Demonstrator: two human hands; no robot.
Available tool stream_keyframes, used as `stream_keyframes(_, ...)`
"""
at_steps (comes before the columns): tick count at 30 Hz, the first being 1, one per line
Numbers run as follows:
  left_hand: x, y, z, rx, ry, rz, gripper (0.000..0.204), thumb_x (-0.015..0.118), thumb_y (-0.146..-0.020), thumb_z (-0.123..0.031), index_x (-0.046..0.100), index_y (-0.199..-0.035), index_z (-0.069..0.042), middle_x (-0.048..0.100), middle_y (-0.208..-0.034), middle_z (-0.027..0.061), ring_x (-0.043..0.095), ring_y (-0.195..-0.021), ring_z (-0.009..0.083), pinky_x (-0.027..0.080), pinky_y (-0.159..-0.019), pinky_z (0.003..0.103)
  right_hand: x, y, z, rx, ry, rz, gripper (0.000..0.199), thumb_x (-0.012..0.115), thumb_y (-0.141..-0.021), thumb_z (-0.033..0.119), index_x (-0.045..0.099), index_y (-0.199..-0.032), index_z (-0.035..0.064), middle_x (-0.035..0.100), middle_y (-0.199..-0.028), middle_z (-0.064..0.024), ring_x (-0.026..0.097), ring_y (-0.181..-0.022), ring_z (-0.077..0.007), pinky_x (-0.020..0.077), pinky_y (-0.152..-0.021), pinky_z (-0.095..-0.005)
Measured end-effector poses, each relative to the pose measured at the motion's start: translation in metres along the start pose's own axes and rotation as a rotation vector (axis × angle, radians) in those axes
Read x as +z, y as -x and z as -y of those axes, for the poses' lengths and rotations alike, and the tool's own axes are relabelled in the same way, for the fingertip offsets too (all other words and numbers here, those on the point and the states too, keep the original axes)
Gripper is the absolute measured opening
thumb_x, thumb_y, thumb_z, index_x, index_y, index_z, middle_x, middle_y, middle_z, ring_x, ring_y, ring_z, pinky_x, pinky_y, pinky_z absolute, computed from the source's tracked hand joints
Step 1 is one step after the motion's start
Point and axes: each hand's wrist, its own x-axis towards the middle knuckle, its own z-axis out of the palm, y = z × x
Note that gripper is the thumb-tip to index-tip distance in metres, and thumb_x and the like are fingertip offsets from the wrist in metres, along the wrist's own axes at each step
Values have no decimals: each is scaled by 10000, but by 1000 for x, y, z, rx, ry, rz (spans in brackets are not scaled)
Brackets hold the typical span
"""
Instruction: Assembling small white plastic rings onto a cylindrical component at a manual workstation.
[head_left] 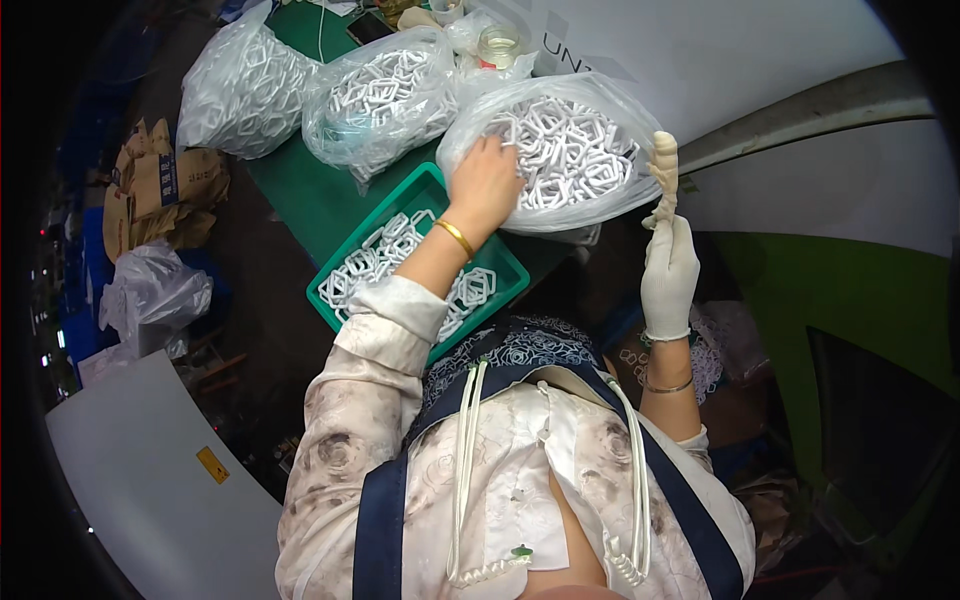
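Standing over the green table, I see it carrying three clear plastic bags, each bulging with white angular plastic rings. The far-left bag sits closed and heaped at the table's edge; the middle bag leans just beside it, also full; the nearest bag lies open toward me, its mouth spread wide over a tangle of the same white rings. Below these, a green plastic tray sits at the table's near edge, holding a looser, shallower layer of rings, partly hidden under my forearm. Behind the bags a small clear jar stands upright.

My left hand, bare with a gold bangle at the wrist, reaches into the open bag's left side; its fingers are buried among the rings, so I cannot tell whether the grip is closed on one or merely resting there. My right hand wears a white glove and is raised upright beside that bag, its grip pinched narrow around the lower end of a slim stack of rings threaded together, which stands vertical above my fingertips, just beside the bag's right wall.
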Motion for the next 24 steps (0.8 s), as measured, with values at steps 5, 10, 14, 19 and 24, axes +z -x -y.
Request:
stream_keyframes(5,-7,19,-18,171,69,165,372,735,-867,-299,698,-1171,-88,624,-1367,90,573,-1228,312,464,-1010,440,-1,9,0,-29,-1,14,268,460,-1088,197,635,-997,15,407,-653,38,359,-572,-52,315,-539,-248)
stream_keyframes(10,-54,48,4,98,628,-337,129,688,-926,-88,724,-1033,-27,701,-1151,126,684,-916,277,557,-832,361,-10,18,-2,-40,-13,-24,251,475,-1089,195,653,-1085,17,410,-691,57,351,-588,-39,308,-538,-238)
stream_keyframes(14,-15,119,65,-294,576,-298,122,679,-934,-110,730,-1014,-34,714,-1018,124,680,-872,258,548,-773,369,-16,26,-17,-13,-17,9,254,473,-1098,202,659,-1111,29,408,-703,70,332,-587,-26,286,-536,-221)
stream_keyframes(19,64,184,52,-72,231,21,342,759,-773,-178,733,-1107,-114,709,-1058,63,635,-1036,276,468,-902,437,-8,32,-10,-38,-11,58,259,462,-1101,200,655,-1083,28,389,-696,76,321,-584,-21,279,-543,-216)
stream_keyframes(24,90,174,24,-141,-17,141,234,697,-791,-160,693,-1021,-120,648,-1023,66,574,-1068,262,400,-949,466,-3,40,13,18,-7,126,275,477,-1087,193,644,-1136,-20,712,-979,-109,634,-879,-162,503,-831,-310)
